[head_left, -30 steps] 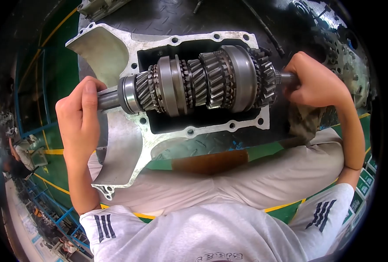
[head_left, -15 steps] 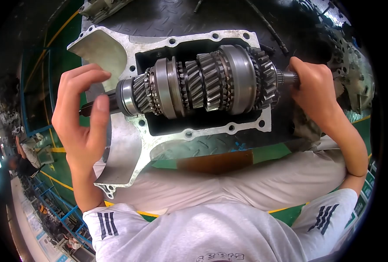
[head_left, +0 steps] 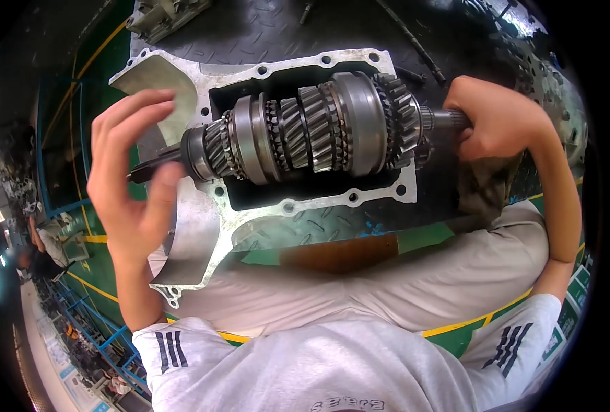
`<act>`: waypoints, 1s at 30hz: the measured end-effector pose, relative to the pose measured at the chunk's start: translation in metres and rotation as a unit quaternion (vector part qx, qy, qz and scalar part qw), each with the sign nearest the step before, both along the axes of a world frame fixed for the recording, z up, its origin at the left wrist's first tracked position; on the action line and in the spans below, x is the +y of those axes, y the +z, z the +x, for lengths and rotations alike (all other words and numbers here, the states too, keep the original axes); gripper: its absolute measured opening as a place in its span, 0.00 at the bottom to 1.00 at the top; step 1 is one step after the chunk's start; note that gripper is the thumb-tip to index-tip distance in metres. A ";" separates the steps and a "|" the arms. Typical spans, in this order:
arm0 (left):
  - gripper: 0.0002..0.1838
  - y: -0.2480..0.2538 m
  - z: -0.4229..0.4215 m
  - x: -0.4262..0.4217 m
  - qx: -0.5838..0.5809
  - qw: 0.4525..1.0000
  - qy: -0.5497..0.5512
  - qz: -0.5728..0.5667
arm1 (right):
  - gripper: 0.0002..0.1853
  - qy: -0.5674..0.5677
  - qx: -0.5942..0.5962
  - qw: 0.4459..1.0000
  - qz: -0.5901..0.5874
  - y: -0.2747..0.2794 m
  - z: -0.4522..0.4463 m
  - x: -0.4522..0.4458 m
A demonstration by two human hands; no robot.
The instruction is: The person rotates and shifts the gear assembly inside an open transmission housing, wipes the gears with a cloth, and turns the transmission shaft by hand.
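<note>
A metal gear shaft assembly lies lengthwise over the cavity of an open cast housing. My left hand is open around the assembly's splined left end, its fingers and thumb spread apart, the shaft end passing between them. At the other side my right hand is closed round the thinner right end of the shaft. The bearing ring near my left thumb sits by the housing's flared bell part. How far the gears reach down into the cavity is hard to tell.
The housing rests on a dark tread-plate table. Behind it are a cast part and a thin rod. More metal castings stand at the right. A person is far off at the left.
My left hand has let go of the left shaft end and opened. The gear assembly has shifted slightly left, with my right hand still on it.
</note>
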State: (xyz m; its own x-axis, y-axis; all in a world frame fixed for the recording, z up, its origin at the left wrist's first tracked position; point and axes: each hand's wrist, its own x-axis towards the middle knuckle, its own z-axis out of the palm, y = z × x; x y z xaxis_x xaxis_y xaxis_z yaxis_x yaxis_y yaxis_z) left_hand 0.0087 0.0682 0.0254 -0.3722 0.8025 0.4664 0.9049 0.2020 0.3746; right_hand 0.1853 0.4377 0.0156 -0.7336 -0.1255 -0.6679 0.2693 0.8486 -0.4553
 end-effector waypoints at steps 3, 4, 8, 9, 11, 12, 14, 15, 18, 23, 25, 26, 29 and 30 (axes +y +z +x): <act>0.18 0.002 0.000 -0.018 -0.171 0.982 0.084 0.004 | 0.09 0.002 0.417 0.899 0.138 -0.039 0.041 -0.017; 0.18 0.001 0.001 -0.019 -0.172 0.982 0.084 0.003 | 0.11 -0.010 0.437 0.879 0.191 -0.046 0.045 -0.021; 0.13 -0.004 -0.001 -0.013 -0.167 0.981 0.090 -0.037 | 0.19 -0.012 0.526 0.811 0.256 -0.066 0.045 -0.021; 0.14 -0.002 -0.001 -0.012 -0.178 0.977 0.102 -0.064 | 0.15 -0.037 0.484 0.837 0.252 -0.063 0.047 -0.024; 0.13 -0.003 0.001 -0.010 -0.198 0.969 0.119 -0.087 | 0.13 -0.035 0.453 0.858 0.238 -0.048 0.042 -0.027; 0.13 -0.005 0.003 -0.010 -0.198 0.969 0.119 -0.086 | 0.10 -0.033 0.421 0.878 0.224 -0.039 0.039 -0.030; 0.14 -0.006 0.007 -0.008 -0.180 0.965 0.163 -0.102 | 0.05 -0.050 0.311 0.943 0.109 -0.023 0.027 -0.023; 0.15 -0.006 0.010 -0.004 -0.167 0.966 0.173 -0.094 | 0.07 -0.036 0.208 0.975 0.066 -0.017 0.018 -0.011; 0.15 -0.008 0.008 -0.007 -0.135 0.967 0.179 -0.119 | 0.11 0.008 -0.011 1.000 -0.014 -0.002 -0.007 0.007; 0.17 -0.005 0.008 -0.006 -0.091 0.972 0.169 -0.138 | 0.19 -0.016 -0.197 0.958 -0.208 -0.016 -0.017 0.028; 0.18 -0.007 0.009 -0.005 -0.073 0.974 0.176 -0.125 | 0.22 -0.022 -0.207 0.949 -0.237 -0.017 -0.017 0.028; 0.18 -0.007 0.008 -0.005 -0.074 0.974 0.175 -0.125 | 0.22 -0.022 -0.207 0.949 -0.237 -0.018 -0.016 0.029; 0.18 -0.009 0.006 -0.005 -0.069 0.976 0.170 -0.118 | 0.20 0.004 -0.147 0.969 -0.200 -0.017 -0.012 0.026; 0.18 -0.010 0.005 -0.006 -0.058 0.978 0.164 -0.114 | 0.18 0.017 -0.085 0.983 -0.159 -0.013 -0.009 0.021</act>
State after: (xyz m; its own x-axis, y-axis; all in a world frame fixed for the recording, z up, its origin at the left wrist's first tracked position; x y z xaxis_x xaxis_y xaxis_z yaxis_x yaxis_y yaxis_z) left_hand 0.0142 0.0623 0.0154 -0.6665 0.7095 0.2288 0.7320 0.5646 0.3814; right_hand 0.1762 0.4592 0.0028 -0.6071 -0.3709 -0.7028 0.3380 0.6799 -0.6508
